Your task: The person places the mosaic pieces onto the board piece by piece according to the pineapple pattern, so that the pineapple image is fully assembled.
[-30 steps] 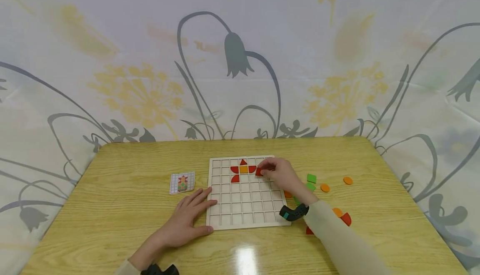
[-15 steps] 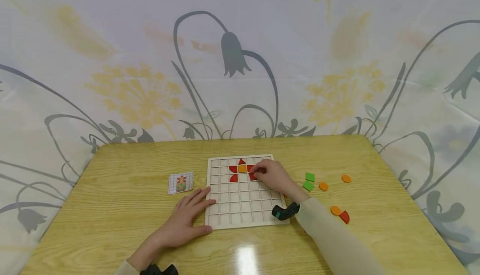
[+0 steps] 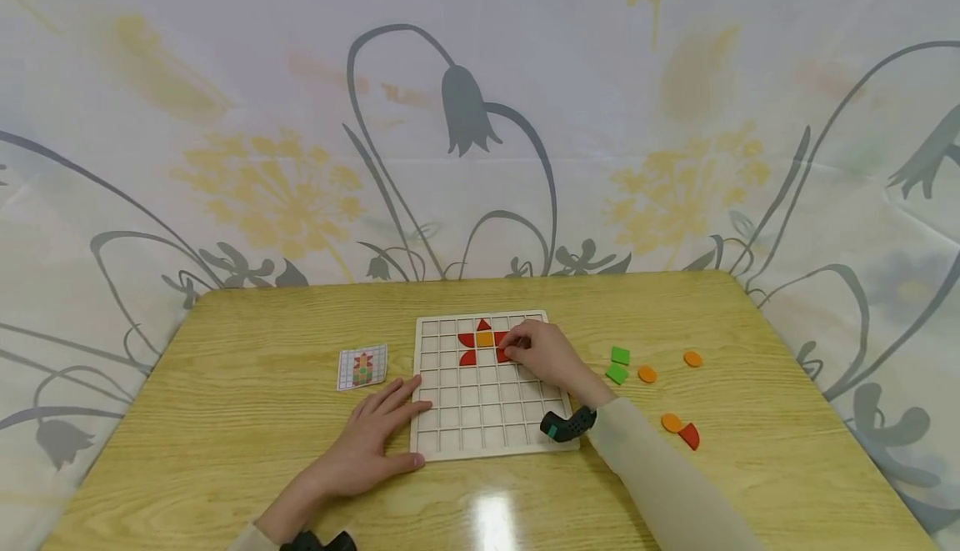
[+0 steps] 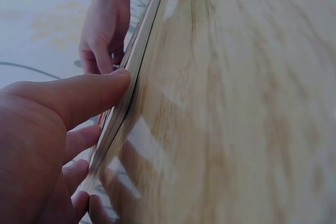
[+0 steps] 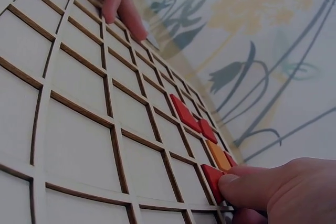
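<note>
A white grid board (image 3: 480, 409) lies on the wooden table. Near its top, an orange square (image 3: 485, 339) is surrounded by a red triangle (image 3: 483, 325) and red quarter-circle pieces (image 3: 467, 340). My right hand (image 3: 546, 353) pinches a red quarter-circle piece (image 5: 211, 181) at a cell below and to the right of the orange square; the fingers partly cover it. My left hand (image 3: 367, 443) lies spread at the board's left side, its fingertips touching the edge. In the left wrist view the thumb (image 4: 100, 90) presses on the board's rim (image 4: 139, 61).
Left of the board lies a small pattern card (image 3: 362, 367) with a coloured figure on a grid. Right of it are green pieces (image 3: 620, 355), several orange discs (image 3: 647, 374) and a red quarter-circle (image 3: 689, 435). A patterned cloth (image 3: 480, 159) hangs behind the table.
My right hand has shifted a little left, carrying the red piece from the board's right part to the cell near the orange square, and now holds there. The left hand stays put.
</note>
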{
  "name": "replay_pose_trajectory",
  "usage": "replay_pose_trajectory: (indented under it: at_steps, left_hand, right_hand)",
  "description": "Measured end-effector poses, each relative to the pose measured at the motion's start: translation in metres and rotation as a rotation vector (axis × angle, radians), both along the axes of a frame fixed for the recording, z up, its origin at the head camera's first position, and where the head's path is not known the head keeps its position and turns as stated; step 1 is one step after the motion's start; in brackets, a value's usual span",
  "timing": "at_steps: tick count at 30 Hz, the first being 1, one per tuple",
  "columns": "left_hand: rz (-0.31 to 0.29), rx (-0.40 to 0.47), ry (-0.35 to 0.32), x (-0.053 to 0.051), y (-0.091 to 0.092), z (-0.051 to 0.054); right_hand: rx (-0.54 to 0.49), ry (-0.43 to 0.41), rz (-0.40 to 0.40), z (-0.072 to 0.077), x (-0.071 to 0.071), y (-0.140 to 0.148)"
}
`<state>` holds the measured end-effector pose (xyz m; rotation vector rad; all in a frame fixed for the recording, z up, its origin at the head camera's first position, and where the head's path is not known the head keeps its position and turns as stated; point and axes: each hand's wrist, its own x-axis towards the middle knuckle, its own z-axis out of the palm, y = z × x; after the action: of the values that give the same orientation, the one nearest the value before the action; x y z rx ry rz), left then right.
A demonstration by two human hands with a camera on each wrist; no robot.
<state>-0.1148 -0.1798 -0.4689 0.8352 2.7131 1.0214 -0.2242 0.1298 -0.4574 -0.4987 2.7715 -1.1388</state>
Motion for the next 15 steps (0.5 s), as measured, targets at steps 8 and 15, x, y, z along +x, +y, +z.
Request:
replay_pose_trajectory:
  at_steps: [8, 15]
  left_hand:
    - [0.001, -0.001, 0.003, 0.000, 0.000, -0.001]
    - [-0.002, -0.004, -0.005, 0.000, 0.000, -0.001]
  right_hand:
    - [-0.018, -0.010, 0.021, 0.000, -0.001, 0.001]
    - [-0.238, -0.147, 0.050, 0.001, -0.006, 0.022]
